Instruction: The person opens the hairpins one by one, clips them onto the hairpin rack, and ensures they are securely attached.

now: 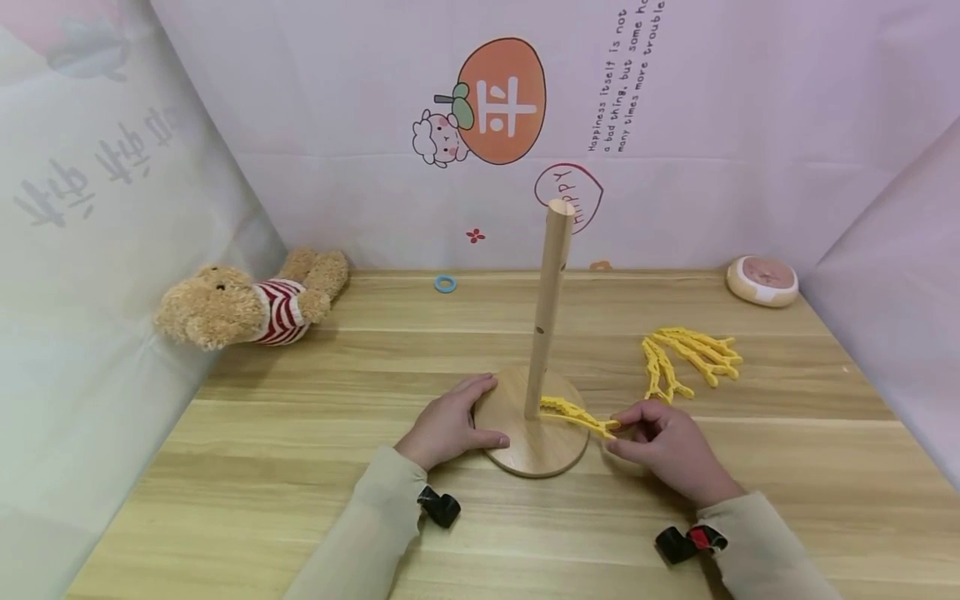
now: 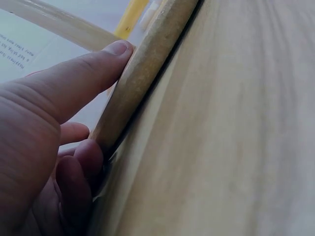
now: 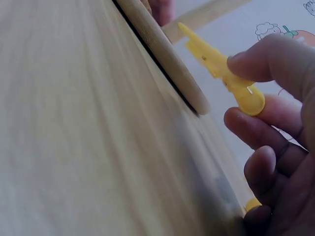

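Observation:
A wooden stand has an upright post with small holes on a round base. My left hand grips the left edge of that base. In the left wrist view the thumb lies over the rim, other fingers curled at its side. Between thumb and fingertips, my right hand pinches the forked end of a yellow hair clip. The clip's toothed end points at the foot of the post, above the base; whether it touches the post I cannot tell. The right wrist view shows the same clip up close.
Several more yellow hair clips lie behind my right hand. A teddy bear lies at the back left. At the back edge are a blue ring and, far right, a cream and pink rounded object. Printed cloth walls the table.

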A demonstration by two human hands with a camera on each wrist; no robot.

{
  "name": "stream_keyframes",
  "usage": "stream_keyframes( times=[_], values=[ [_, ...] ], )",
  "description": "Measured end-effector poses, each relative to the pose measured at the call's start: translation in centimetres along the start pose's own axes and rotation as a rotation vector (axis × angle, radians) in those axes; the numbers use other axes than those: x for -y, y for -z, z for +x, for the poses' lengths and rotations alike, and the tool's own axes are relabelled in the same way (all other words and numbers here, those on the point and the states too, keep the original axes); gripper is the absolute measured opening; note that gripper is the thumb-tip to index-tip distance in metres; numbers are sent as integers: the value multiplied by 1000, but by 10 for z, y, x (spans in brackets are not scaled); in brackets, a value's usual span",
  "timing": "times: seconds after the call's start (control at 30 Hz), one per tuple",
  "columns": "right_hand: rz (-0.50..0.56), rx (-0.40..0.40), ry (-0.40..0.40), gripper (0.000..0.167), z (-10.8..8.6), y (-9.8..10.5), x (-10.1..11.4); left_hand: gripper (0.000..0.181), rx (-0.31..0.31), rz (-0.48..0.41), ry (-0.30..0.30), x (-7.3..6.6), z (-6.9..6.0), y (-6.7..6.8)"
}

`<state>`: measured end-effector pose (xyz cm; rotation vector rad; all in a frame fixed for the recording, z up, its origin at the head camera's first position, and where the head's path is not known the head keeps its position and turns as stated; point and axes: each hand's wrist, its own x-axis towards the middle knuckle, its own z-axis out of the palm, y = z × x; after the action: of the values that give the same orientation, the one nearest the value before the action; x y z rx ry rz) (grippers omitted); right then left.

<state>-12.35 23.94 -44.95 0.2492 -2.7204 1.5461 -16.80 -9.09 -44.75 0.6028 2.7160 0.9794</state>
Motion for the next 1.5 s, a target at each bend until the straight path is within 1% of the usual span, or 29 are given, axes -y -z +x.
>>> stream_keyframes(
  times=[0.17, 0.33, 0.43, 0.57, 0.7, 0.83, 0.93, 1.0, 1.07, 1.23, 1.3, 1.43, 1.5],
  values=[
    [-81, 1, -10, 30, 3, -3, 1, 93, 5, 2, -3, 0, 1, -1],
    [-85, -4, -9, 31, 6, -7, 0, 95, 23, 0, 13, -1, 2, -2],
    [-86, 7, 14, 30, 8, -12, -2, 95, 30, 4, 19, -1, 2, -1],
    [-95, 33, 68, 31, 13, -19, -4, 96, 38, 6, 23, -2, 3, 1],
    [-114, 28, 108, 32, 16, -24, -3, 96, 44, 16, 27, -1, 4, 2],
    [-150, 26, 123, 33, 18, -27, 0, 97, 48, 27, 28, 1, 5, 2],
    [-158, 44, 119, 33, 20, -31, 3, 96, 50, 24, 21, 2, 5, 2],
    [-149, 57, 114, 33, 22, -35, 5, 92, 46, 21, 8, 2, 5, 1],
    [-139, 63, 113, 32, 23, -37, 6, 82, 36, 17, -3, 2, 5, 0],
    [-121, 54, 105, 30, 23, -39, 5, 38, -26, -19, -20, 2, 6, -3],
    [-124, 53, 97, 30, 23, -38, 4, 26, -50, -43, -29, 2, 7, -4],
    [-131, 57, 84, 31, 22, -36, 3, 19, -75, -74, -50, 1, 8, -6],
    [-129, 56, 81, 32, 22, -35, 3, 16, -77, -83, -55, 1, 8, -6]
  ],
)
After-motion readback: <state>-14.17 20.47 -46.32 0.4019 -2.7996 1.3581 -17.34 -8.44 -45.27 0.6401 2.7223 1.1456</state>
